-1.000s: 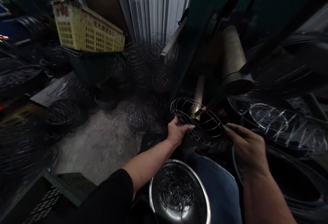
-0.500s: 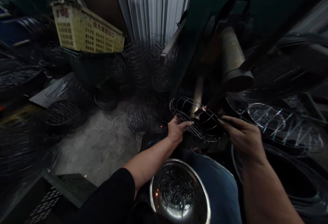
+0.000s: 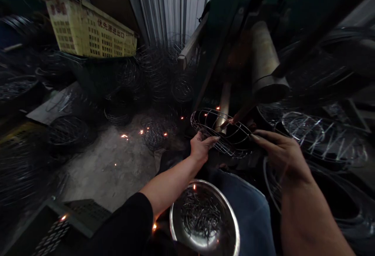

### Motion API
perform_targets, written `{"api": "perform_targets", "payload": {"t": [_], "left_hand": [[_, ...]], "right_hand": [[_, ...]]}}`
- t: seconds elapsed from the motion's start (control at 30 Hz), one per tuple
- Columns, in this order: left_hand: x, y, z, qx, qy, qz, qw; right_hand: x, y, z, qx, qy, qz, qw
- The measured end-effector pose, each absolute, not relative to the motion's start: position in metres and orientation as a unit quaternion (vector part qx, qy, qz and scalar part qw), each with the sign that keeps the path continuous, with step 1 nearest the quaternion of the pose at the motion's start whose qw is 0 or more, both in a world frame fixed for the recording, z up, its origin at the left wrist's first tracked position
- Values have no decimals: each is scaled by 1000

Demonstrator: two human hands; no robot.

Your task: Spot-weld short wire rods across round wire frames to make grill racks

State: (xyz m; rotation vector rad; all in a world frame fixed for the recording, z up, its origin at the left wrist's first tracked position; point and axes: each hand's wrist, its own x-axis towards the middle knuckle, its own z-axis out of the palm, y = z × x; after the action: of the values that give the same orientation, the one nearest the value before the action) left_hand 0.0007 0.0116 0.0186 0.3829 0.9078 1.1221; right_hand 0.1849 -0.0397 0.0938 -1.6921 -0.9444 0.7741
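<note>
A round wire basket frame (image 3: 211, 117) sits under the tip of a welding machine's electrode arm (image 3: 265, 68). My left hand (image 3: 202, 146) grips the frame's near left rim, fingers curled round the wire. At the frame's right edge my right hand (image 3: 278, 150) pinches the rim between its fingers. Orange sparks scatter from the contact point over the floor. A steel bowl (image 3: 178, 228) full of short bent wire pieces rests on my lap.
Piles of finished wire baskets (image 3: 155, 76) cover the concrete floor to the left and behind. A yellow plastic crate (image 3: 88, 27) sits on a dark bin. Wire rings and parts (image 3: 319, 135) lie at the right. A perforated metal step (image 3: 58, 228) is at lower left.
Sparks now fly from the weld point across the floor and onto my lap. Both hands have kept their grip on the frame, which has shifted slightly left in view.
</note>
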Motion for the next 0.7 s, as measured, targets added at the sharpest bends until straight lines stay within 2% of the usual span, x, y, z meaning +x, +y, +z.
{"api": "perform_targets", "payload": {"t": [0.3,0.5,0.7], "left_hand": [[-12,11,24,102,398,451,792],[-11,14,23,71,413,437,796],[-13,14,19,76,399,433,805]], "right_hand": [[158,-25,119,-676,-436,310,507],[155,-1,127,-670,-437,359,480],[185,-26,117,-674,-393,430,454]]}}
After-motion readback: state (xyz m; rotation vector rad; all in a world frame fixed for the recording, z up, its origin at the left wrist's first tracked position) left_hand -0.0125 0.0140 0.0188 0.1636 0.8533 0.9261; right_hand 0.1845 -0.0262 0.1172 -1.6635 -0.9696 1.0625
